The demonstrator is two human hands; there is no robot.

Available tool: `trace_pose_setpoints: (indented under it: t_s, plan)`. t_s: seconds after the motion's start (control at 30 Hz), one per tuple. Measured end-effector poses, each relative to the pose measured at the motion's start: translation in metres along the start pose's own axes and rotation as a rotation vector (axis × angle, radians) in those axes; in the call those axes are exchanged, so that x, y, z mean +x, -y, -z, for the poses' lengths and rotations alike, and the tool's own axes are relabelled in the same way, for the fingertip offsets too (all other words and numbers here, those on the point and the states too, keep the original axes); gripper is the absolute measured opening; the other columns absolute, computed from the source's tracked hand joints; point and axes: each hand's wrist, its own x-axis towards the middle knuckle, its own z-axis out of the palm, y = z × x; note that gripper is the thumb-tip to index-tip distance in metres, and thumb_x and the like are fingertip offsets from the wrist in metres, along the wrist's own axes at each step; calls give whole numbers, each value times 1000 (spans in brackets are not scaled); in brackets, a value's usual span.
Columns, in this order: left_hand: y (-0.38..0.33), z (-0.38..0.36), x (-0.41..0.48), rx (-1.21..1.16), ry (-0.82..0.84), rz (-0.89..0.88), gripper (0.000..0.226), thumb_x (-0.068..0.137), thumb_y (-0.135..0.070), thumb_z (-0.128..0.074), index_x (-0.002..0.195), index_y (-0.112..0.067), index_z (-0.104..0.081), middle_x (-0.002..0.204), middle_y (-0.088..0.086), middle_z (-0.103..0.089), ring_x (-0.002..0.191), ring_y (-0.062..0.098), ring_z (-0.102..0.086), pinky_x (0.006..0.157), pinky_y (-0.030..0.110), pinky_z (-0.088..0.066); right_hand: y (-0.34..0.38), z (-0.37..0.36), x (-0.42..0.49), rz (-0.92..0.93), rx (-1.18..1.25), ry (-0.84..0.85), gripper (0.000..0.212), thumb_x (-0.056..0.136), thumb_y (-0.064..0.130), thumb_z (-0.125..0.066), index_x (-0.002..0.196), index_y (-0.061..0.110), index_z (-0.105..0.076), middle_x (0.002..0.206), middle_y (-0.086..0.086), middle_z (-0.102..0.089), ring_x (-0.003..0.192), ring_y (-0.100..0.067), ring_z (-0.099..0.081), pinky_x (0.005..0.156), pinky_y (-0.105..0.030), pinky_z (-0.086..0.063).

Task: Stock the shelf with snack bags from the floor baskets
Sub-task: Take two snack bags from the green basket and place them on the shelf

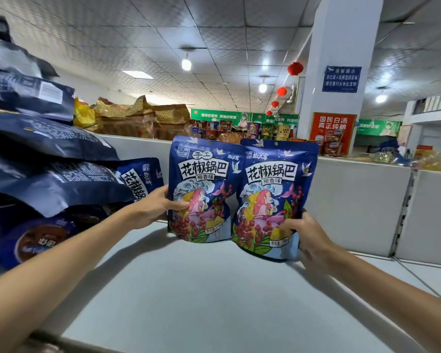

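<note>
two matching blue snack bags stand upright side by side over the middle of a pale grey shelf [189, 289], fronts turned toward the camera, their inner edges touching. their bottoms are down at the shelf surface; whether they rest their weight on it cannot be told.

the left hand [161, 205] grips the left snack bag [201, 174] at its left edge, about halfway up, thumb laid across the printed front and the fingers hidden behind. the right hand [308, 238] grips the right snack bag [275, 179] at its lower right corner, thumb on the front, fingers curled round the edge. both bare forearms reach in from the near corners of the view.

to the left, a slumped pile of dark blue bags [49, 154] lies stacked on the same shelf, backs mostly up, and one bag of the same print [140, 179] leans just beside the left hand. a white back panel [354, 200] closes the far side of the shelf behind the two held bags.

beyond the panel, brown and gold bags [143, 118] sit at far left, with cup noodles [239, 128] lined up further right. a white pillar [341, 47] rises at far right, carrying a blue sign [341, 79] above a red poster [332, 133]. red lanterns [295, 68] hang in a line left of the pillar.
</note>
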Motion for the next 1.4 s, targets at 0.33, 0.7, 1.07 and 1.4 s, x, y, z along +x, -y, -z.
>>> trace_pose_setpoints:
  t_s: [0.33,0.7,1.07,1.4]
  plan:
    - [9,-37,-18,782,-486,-457,120,74,-48,-80,155,-33,7,165,4,-2,151,22,-3,118,48,-12,-19,-4,-4,716,-1137,-317,107,73,57,-75,155,24,-15,164,-8,-12,147,-38,-18,114,-57,-23]
    - [49,-37,19,1606,-260,-617,103,78,-86,-29,156,-31,8,165,13,2,150,41,5,111,70,-21,-30,9,57,788,-1575,-150,103,74,92,-28,155,29,-14,164,-10,-11,119,-54,-53,103,-73,-32]
    - [47,-45,22,1538,-303,-605,102,77,-88,-26,154,-35,15,163,8,20,148,40,20,115,66,-5,-23,25,66,839,-1649,-133,103,74,92,-24,156,32,-10,165,-7,-7,134,-57,-36,103,-78,-24]
    - [37,-38,18,1742,-351,-843,99,79,-85,-30,157,-27,-10,165,13,-6,149,45,-2,110,74,-8,-38,-12,24,976,-1658,-183,98,75,74,-55,155,28,-22,165,-9,-12,150,-43,-6,113,-69,-16]
